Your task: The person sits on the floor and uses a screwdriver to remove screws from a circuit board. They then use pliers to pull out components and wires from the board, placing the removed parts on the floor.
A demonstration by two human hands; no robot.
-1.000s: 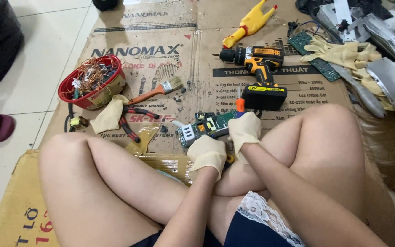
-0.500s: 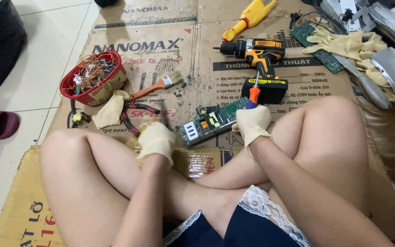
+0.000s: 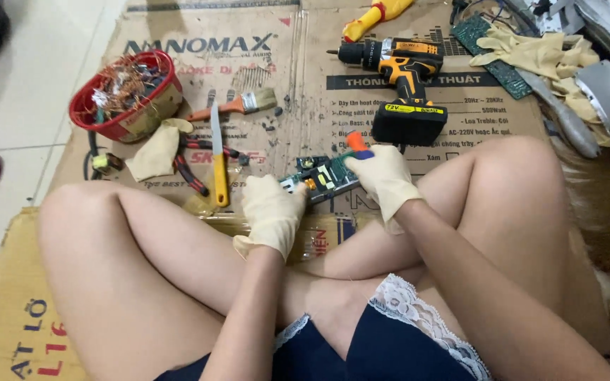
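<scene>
Flanking circuit board (image 3: 323, 175): drill (image 3: 404, 77), knife (image 3: 217, 155)

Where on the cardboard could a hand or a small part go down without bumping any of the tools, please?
Bare cardboard lies between the paintbrush and the cordless drill, and also above the brush. It is crowded around the red basket, pliers and yellow-handled knife, and at the top right by the gloves.

The circuit board (image 3: 323, 176) lies on the cardboard (image 3: 178, 70) between my hands. The drill (image 3: 404, 77) stands behind it. The bowl (image 3: 125, 99) sits near the cardboard's left edge.
</scene>
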